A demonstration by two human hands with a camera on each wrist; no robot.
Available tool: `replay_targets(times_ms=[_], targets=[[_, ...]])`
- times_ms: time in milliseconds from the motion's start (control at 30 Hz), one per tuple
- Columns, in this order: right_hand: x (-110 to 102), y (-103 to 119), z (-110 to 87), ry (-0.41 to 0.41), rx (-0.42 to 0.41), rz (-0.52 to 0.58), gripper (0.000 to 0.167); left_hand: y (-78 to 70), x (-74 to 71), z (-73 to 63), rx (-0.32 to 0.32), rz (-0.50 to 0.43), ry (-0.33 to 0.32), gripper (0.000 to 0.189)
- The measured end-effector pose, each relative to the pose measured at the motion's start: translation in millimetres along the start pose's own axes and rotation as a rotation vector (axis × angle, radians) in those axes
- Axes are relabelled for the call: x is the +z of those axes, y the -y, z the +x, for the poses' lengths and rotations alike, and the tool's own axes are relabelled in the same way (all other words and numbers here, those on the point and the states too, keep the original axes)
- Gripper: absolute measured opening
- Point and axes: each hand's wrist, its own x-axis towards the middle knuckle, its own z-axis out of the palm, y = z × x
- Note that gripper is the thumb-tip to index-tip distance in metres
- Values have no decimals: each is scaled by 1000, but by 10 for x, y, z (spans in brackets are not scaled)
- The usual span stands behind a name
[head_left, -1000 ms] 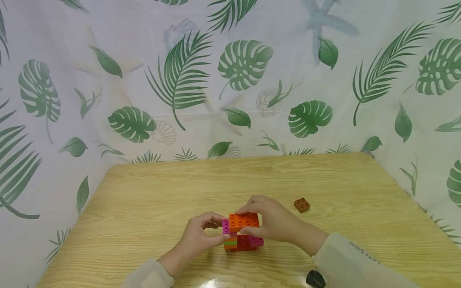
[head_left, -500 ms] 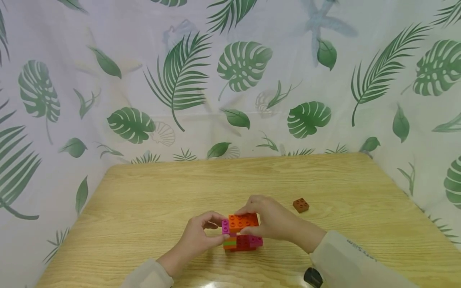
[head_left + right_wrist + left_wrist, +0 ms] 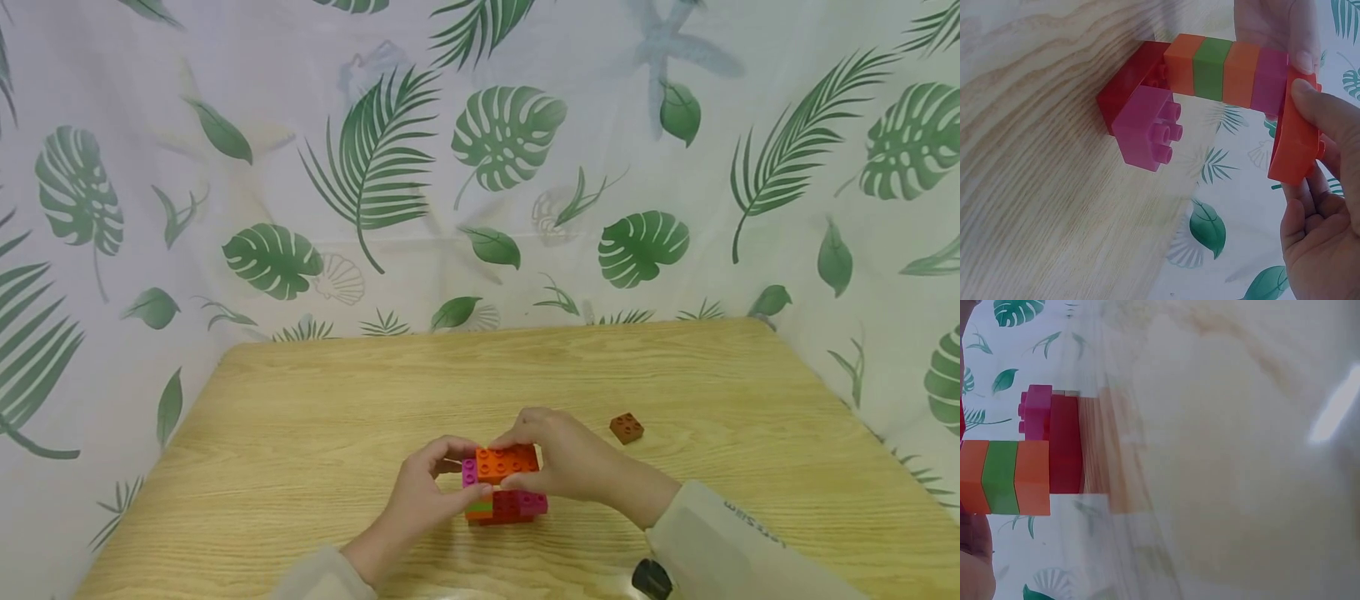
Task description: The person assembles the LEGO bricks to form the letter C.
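Note:
In the head view my right hand (image 3: 577, 458) pinches a long orange toy brick (image 3: 510, 465) between thumb and fingers. The brick lies across the top of a short pillar, projecting right from a purple brick (image 3: 1270, 81). My left hand (image 3: 422, 492) pinches the pillar's top where purple and orange meet, its thumb in front and fingers behind. Lower in the pillar are orange bricks and a green brick (image 3: 1211, 67). They rise from one end of a red brick (image 3: 1065, 447) on the table, whose other end bears a magenta brick (image 3: 1141, 128).
A loose brown brick (image 3: 627, 427) lies on the wooden table (image 3: 337, 392), beyond my right hand. Behind the table hangs a white curtain (image 3: 420, 283) printed with leaves. A black object (image 3: 652, 578) shows by my right sleeve.
My left hand has shifted slightly right, its thumb and fingers now reaching the orange brick's end. The right hand keeps its hold and the bricks stay in place.

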Motion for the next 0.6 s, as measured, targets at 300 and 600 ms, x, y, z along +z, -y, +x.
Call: replay_targets(times_ms=[300,600], targets=[[15,-21,-8,-12,-18,5,36,52,43,-4,1,-30,-31,33],[62,-67,-20,-47,-27,23,35,65,63,-18,-7,-58,-50,32]])
